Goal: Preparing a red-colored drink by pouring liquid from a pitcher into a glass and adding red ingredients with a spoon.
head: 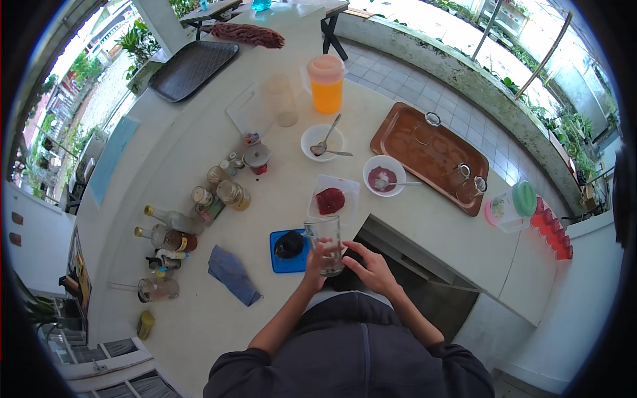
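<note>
My left hand is wrapped around a clear glass mug, which I hold upright over the counter's near edge. My right hand is at the glass's right side, thumb and fingers apart, fingertips at its wall; whether they press on it cannot be told. Just beyond the glass, a square whitish plastic dish bears a piece of dark red fruit. To the left lies a blue plastic lid with a dark rounded thing on it. A white bowl holds purplish pulp and a spoon.
A brown tray carries several glasses. Behind stand another bowl with spoons and a pitcher of orange liquid. Bottles, jars and a blue cloth are left. An open gap breaks the counter at right.
</note>
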Demonstrator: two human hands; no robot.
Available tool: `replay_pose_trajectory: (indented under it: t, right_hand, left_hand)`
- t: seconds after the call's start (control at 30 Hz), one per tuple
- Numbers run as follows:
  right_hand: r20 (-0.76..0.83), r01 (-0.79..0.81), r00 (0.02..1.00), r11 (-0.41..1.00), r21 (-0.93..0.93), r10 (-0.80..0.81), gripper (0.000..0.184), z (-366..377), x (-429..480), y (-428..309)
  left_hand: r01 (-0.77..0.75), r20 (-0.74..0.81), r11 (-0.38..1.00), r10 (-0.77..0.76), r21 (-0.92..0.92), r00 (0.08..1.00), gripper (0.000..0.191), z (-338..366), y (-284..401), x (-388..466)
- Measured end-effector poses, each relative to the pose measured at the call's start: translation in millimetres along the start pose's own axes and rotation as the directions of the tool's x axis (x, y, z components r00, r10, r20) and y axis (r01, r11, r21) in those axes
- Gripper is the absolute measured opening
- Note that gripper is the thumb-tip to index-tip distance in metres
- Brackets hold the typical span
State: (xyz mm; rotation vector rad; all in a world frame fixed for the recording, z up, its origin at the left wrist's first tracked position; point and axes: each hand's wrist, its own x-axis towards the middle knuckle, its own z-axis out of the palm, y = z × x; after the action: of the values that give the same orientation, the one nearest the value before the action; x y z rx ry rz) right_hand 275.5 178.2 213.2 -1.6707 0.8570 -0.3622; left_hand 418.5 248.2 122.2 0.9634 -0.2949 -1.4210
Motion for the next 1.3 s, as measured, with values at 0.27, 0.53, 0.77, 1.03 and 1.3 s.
replay_pose_trajectory:
  t: [0.27,0.53,0.77,1.03,1.3]
  right_hand:
    - [-0.086,-0.045,0.995,0.999,-0.017,0.043,0.043,-70.5,24.7,41.4]
    - [-0.048,-0.029,0.998,1.000,0.002,0.029,0.037,-84.9,89.9,71.7]
    - [0.065,0.391,0.907,0.772,-0.502,-0.417,0.034,-3.8,181.3,96.0]
    - [0.129,0.277,0.953,0.617,-0.736,-0.274,0.027,24.2,212.2,128.9]
    - [0.007,0.353,0.925,0.851,-0.388,-0.380,0.022,-13.2,179.6,67.2]
  left_hand:
    - [-0.028,-0.149,0.999,0.031,0.024,0.988,0.059,-2.8,30.5,41.5]
    - [-0.132,-0.136,0.963,0.101,-0.236,0.985,0.065,49.3,48.3,82.9]
    - [-0.193,-0.113,0.953,0.170,-0.234,0.979,0.069,51.5,50.7,58.7]
    - [-0.192,-0.220,0.980,0.176,-0.052,0.960,0.065,24.2,30.5,45.9]
    - [-0.366,-0.275,0.921,0.320,-0.134,0.907,0.059,22.5,53.7,51.3]
